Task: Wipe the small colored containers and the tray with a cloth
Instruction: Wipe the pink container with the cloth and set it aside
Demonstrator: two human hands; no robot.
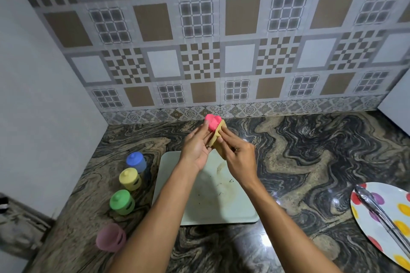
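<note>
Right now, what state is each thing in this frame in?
pink lid: off its container, pinched by left hand.
cloth: bunched against the lid, gripped by right hand.
pink container: upright, lidless.
blue container: upright, lid on.
yellow container: upright, lid on.
green container: upright, lid on.
tray: lying flat, smudged and specked.
tongs: lying across the plate.

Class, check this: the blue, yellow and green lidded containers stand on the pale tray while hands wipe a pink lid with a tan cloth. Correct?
No. The head view shows the blue lidded container, yellow lidded container and green lidded container on the marbled counter, left of the pale rectangular tray, not on it.
</note>
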